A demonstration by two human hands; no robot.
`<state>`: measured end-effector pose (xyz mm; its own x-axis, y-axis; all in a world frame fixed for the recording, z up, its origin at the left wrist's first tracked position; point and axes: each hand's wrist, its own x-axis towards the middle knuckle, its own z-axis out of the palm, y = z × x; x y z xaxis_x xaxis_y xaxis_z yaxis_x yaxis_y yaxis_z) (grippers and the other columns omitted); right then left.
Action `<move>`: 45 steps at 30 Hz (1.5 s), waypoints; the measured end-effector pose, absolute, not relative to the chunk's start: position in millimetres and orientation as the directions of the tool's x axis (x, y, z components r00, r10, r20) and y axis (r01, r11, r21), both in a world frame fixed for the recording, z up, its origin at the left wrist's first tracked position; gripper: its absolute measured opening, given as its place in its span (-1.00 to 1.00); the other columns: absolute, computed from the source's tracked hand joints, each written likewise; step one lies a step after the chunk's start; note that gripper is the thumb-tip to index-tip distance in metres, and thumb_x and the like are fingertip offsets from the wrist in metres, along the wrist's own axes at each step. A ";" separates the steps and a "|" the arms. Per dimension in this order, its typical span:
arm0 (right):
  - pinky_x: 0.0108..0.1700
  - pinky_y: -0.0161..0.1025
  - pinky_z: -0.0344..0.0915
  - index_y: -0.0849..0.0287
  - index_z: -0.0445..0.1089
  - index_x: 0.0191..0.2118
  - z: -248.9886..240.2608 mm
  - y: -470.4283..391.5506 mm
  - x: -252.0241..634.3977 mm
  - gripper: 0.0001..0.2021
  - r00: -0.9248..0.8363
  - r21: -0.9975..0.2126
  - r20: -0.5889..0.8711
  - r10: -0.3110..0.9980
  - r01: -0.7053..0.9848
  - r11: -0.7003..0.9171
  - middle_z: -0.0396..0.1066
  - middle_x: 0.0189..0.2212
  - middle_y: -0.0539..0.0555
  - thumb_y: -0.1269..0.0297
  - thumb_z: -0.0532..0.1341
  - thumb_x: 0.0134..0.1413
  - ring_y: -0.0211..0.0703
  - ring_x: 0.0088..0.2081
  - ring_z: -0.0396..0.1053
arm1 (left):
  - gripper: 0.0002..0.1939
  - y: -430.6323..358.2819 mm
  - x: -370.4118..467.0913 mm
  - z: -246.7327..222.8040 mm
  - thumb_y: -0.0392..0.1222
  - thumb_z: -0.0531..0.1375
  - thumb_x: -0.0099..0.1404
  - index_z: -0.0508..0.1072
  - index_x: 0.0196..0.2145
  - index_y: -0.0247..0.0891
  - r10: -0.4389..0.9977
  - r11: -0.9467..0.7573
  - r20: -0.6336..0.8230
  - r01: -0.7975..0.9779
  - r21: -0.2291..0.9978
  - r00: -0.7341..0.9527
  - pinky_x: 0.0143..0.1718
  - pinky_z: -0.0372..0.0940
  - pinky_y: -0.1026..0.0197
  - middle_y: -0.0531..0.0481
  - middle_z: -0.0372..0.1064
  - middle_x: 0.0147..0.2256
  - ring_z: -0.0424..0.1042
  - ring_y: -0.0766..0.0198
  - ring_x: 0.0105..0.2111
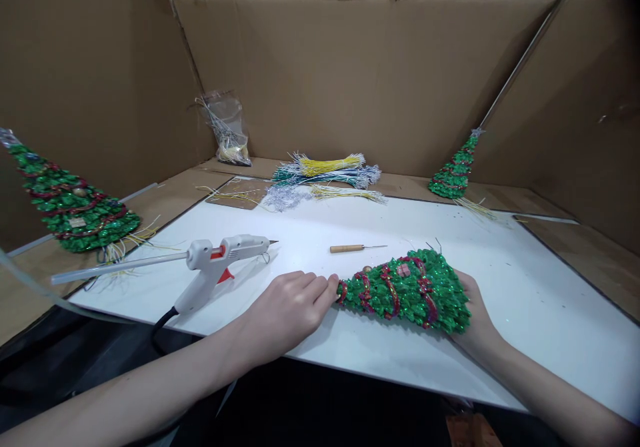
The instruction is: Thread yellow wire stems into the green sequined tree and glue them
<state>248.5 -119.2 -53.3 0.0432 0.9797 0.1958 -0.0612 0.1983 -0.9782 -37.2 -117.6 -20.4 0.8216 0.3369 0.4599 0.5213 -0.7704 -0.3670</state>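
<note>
A green glittery tree with red garlands lies tilted on its side above the white board, its narrow tip toward the left. My left hand has its fingers closed round the tip. At the wide base, my right hand holds the tree from behind and below; most of its fingers are hidden by the tree. Two thin wires stick up near the base. Just beyond the tree, an awl with a wooden handle lies on the board. A white glue gun with a glue stick stands left of my left hand.
More decorated trees stand at the far left and back right. Bundles of yellow, green and white wires lie at the back of the white board, near a plastic bag. Cardboard walls surround the board.
</note>
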 end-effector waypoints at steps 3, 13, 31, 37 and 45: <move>-0.47 -0.38 0.28 0.13 0.50 -0.52 -53.9 -120.0 249.3 -0.84 0.049 -0.977 0.201 0.978 -0.058 0.204 0.35 -0.61 -0.09 0.52 0.33 -0.34 -0.25 -0.48 0.25 | -0.75 -117.0 -37.2 -19.7 -0.47 0.03 0.34 0.35 -0.04 -0.52 0.337 -0.771 0.449 0.517 -0.373 0.827 -0.51 0.33 0.19 -0.04 0.43 -0.42 0.43 0.23 -0.49; -0.52 -0.37 0.25 0.14 0.46 -0.56 -48.7 -121.1 245.4 -0.88 0.056 -0.976 0.209 0.976 -0.042 0.212 0.36 -0.60 -0.07 0.49 0.33 -0.33 -0.22 -0.48 0.27 | -0.75 -116.6 -37.2 -20.2 -0.48 0.01 0.34 0.35 -0.06 -0.50 0.338 -0.758 0.447 0.521 -0.391 0.828 -0.50 0.31 0.22 -0.04 0.43 -0.43 0.42 0.26 -0.49; -0.56 -0.37 0.20 0.14 0.39 -0.62 -45.8 -120.4 244.5 -0.87 0.070 -0.972 0.229 0.971 -0.030 0.232 0.27 -0.66 -0.09 0.47 0.34 -0.34 -0.26 -0.54 0.22 | -0.74 -120.1 -36.2 -16.9 -0.50 0.02 0.32 0.34 -0.06 -0.50 0.350 -0.763 0.432 0.520 -0.384 0.831 -0.48 0.32 0.22 -0.06 0.43 -0.42 0.42 0.25 -0.47; -0.59 -0.36 0.17 0.14 0.35 -0.64 -45.6 -120.1 245.7 -0.87 0.074 -0.970 0.244 0.967 0.018 0.243 0.25 -0.66 -0.08 0.43 0.32 -0.32 -0.27 -0.57 0.18 | -0.74 -120.0 -36.2 -17.4 -0.50 0.00 0.34 0.34 -0.05 -0.49 0.339 -0.756 0.441 0.520 -0.398 0.831 -0.47 0.31 0.24 -0.06 0.43 -0.43 0.42 0.27 -0.47; -0.61 -0.37 0.11 0.15 0.31 -0.67 -42.7 -120.6 243.4 -0.89 0.089 -0.969 0.247 0.965 0.015 0.247 0.24 -0.67 -0.09 0.47 0.24 -0.35 -0.32 -0.59 0.11 | -0.74 -120.6 -36.2 -17.1 -0.49 0.00 0.34 0.33 -0.04 -0.48 0.341 -0.759 0.439 0.519 -0.393 0.831 -0.50 0.31 0.23 -0.05 0.42 -0.44 0.42 0.27 -0.48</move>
